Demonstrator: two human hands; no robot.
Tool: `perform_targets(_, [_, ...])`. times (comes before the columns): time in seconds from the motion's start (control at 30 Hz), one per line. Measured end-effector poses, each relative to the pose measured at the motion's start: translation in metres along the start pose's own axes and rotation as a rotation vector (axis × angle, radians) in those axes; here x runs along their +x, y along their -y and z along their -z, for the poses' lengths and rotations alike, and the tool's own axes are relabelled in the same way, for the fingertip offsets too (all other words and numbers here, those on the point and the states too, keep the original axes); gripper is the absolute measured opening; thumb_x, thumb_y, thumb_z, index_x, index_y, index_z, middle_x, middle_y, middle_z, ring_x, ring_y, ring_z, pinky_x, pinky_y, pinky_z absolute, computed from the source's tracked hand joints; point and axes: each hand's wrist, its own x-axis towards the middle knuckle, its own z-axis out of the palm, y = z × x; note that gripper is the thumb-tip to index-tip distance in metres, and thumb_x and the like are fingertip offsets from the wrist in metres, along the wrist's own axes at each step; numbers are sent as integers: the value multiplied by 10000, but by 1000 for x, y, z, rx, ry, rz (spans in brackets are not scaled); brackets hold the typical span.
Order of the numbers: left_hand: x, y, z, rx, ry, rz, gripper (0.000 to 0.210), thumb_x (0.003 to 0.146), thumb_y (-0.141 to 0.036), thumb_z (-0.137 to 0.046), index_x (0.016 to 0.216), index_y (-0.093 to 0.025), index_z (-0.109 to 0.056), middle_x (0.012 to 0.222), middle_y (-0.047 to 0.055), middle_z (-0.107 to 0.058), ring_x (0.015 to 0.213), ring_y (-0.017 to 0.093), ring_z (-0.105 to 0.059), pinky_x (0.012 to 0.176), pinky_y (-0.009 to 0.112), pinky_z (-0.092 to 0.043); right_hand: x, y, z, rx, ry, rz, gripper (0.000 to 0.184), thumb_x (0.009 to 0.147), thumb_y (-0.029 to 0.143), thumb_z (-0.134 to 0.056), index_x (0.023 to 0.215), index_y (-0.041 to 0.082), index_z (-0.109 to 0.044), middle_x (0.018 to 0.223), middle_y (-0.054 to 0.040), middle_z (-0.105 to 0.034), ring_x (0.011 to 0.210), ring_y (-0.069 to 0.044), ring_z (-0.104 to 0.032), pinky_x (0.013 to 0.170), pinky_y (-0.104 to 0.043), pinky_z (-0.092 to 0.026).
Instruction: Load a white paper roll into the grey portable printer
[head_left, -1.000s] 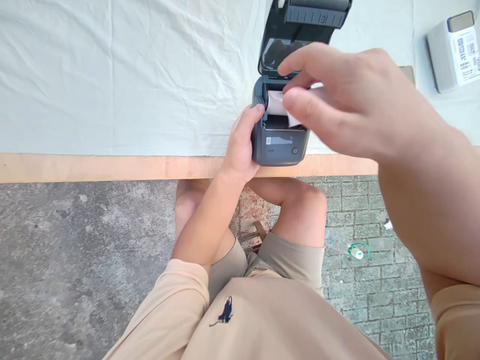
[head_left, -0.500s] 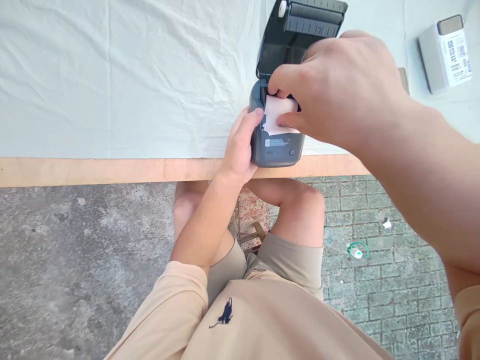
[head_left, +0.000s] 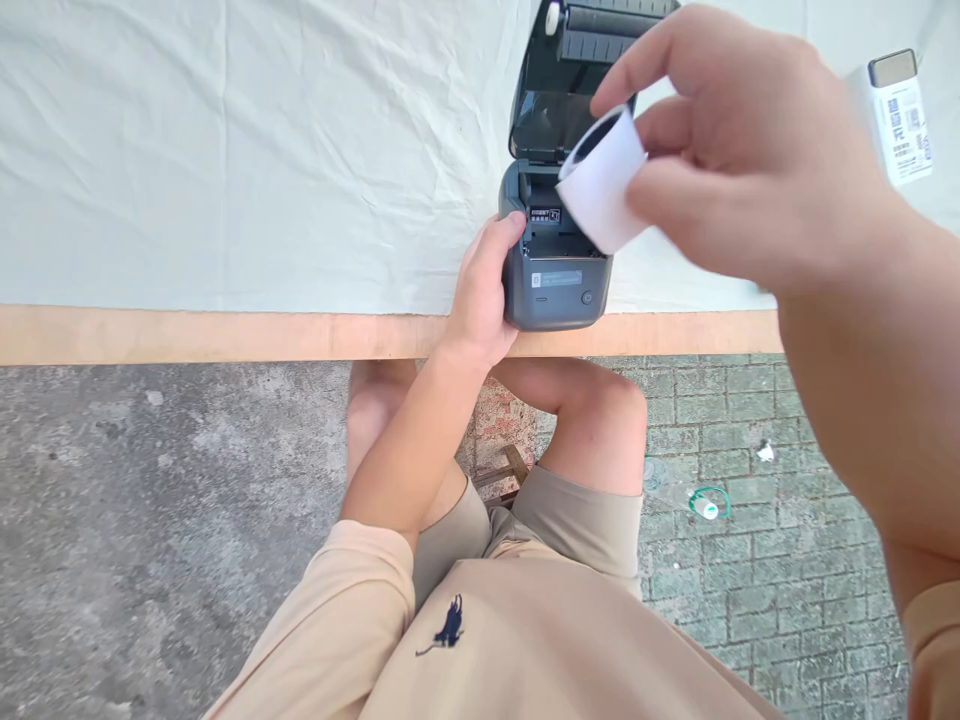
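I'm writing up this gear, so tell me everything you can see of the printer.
The printer is a compact, rounded, dark grey unit, apparently plastic. Its hinged lid stands open, tilted back, showing a black roller with a white end knob. Inside is a label with white print. The front bears a pale strip and a round power button. It is at the table's front edge, its left side gripped by the left hand; a paper roll in the right hand partly hides it.
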Motion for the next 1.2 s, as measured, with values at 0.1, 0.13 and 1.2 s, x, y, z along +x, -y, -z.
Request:
perform_targets(0.1, [2,0,1,-3,-5,12,231,915,-386,-528,790,-194,-553,816,21,-640,1100,176,-674,957,292,-554,-4,-9,1,598,-5,-273,294,566,182,-483,789,324,-611,735,-20,-523,611,-165,-491,529,-357,-338])
perform_targets(0.13, [2,0,1,-7,-8,14,244,926,-383,-506,787,-189,-555,827,23,-642,1113,179,-673,958,299,-557,-5,-12,-1,737,10,-359,235,575,191,-473,735,319,-588,746,-32,-510,617,-171,-501,508,-363,-316])
perform_targets(1.2, [-3,2,-1,-3,3,-49,194,892,-357,-567,806,-190,-519,754,-17,-533,786,89,-635,830,218,-536,6,10,-26,-741,141,63,160,928,298,-505,950,247,-655,1141,-50,-675,1128,-333,-596,889,-493,-481])
